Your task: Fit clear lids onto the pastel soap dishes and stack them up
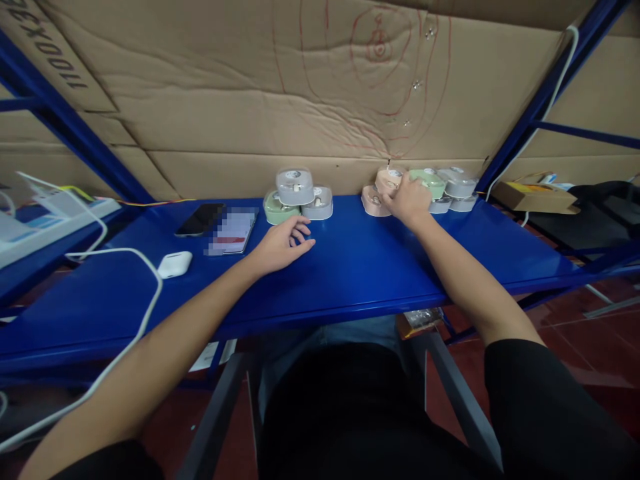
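Note:
My right hand [413,200] is at the right-hand group of small rounded boxes with clear lids. Its fingers are closed on the upper peach box [389,179], which sits over a lower peach box [375,202]; some fingertips are hidden. Beside that hand are a green box [429,179] and a grey box [459,180], both stacked on other boxes. My left hand [285,244] hovers or rests over the blue table with fingers loosely apart, holding nothing. Just behind it, a grey box [295,187] tops a green box [277,210] and another grey box [320,204].
Two phones, one dark [201,220] and one with a lit screen [233,231], lie left on the blue table [350,267]. Nearby are a white earbud case [175,265] and a white cable [150,303]. Cardboard [225,100] stands behind; an open carton [535,198] is at right.

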The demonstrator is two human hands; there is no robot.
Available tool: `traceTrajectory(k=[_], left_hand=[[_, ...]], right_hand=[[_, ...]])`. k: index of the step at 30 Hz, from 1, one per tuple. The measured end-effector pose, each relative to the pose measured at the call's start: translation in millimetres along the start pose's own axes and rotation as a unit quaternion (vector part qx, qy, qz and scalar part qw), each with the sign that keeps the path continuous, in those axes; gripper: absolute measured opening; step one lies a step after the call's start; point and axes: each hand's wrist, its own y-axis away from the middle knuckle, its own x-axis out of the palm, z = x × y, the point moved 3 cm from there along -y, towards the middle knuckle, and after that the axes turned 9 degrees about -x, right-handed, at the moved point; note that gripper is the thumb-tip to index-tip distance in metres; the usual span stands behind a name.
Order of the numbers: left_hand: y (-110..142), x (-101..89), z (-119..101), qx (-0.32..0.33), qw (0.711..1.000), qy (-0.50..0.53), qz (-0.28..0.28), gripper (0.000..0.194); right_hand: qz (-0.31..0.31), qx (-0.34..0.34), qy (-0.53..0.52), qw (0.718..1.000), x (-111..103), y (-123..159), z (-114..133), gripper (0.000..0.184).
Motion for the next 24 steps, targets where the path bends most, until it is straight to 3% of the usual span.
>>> traceTrajectory(k=[9, 12, 14, 17, 19, 22, 24], left_hand=[[1, -0.2, -3, -0.002, 1.0, -0.014, 0.008, 0.047], [1, 0.1, -3, -0.001, 1.0, -0.013, 0.005, 0.046], [1, 0.0, -3, 0.001, 1.0, -0.009, 0.001, 0.045], [1, -0.3, -4, 0.003, 1.0, -0.01, 0.001, 0.044], [2, -0.5, -5, 0.0, 1.0, -0.015, 0.005, 0.044], [2, -0.8, -6, 0.002, 1.0, -0.018, 0.005, 0.044], [2, -0.9, -6, 0.007, 1.0, -0.018, 0.004, 0.043]], right_hand=[[0.015, 0.008, -0.009, 1.0, -6, 4, -3, 0.099], [-0.011, 0.021, -0.016, 1.0, -16, 3, -5, 0.086], [-0.067, 0.028, -0.026, 0.997, -26, -3, -16, 0.07], [-0.184, 0.031, -0.041, 0.982, -38, -21, -57, 0.043], [-0.245, 0.097, -0.046, 0.964, -39, -30, -101, 0.033], [-0.268, 0.257, -0.042, 0.928, -30, -31, -172, 0.039], [-0.255, 0.271, -0.028, 0.928, -23, -26, -204, 0.047]])
